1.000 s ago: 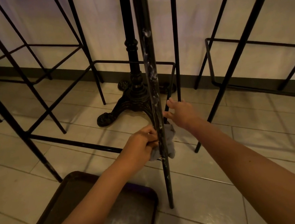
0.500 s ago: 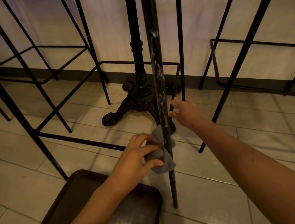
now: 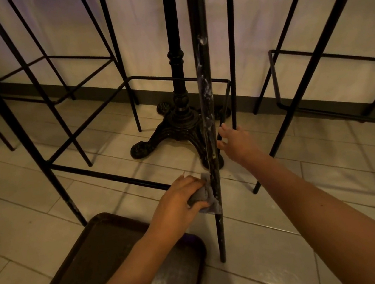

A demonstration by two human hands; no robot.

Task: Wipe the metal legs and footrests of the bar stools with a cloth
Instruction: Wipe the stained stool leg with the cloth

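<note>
Head view. The left hand [image 3: 180,199] grips a grey cloth [image 3: 205,196] and presses it against the near stool leg [image 3: 208,105], low on the leg and just below the level of the front footrest bar [image 3: 104,175]. The right hand [image 3: 236,143] reaches past the leg to the side footrest bar [image 3: 225,102]; its fingers [image 3: 222,134] lie around or against that bar, and whether they fully close on it cannot be told.

The leg is streaked with pale residue above the cloth; below the cloth a short dark stretch runs down to the tiled floor [image 3: 333,193].

Procedure, as a judgement:
1. Keep the right hand on the frame so that the stool does not slide or tip under the wiping load.
2. Wrap the cloth around the full girth of the leg, not one face only.
3. Stroke in one direction along the leg, and refold to a clean face once the cloth loads up.
4. Repeat over the streaked upper section, then finish at the foot.

A dark tray [image 3: 83,264] lies on the floor just beside the leg, under the left forearm; avoid knocking it.
</note>
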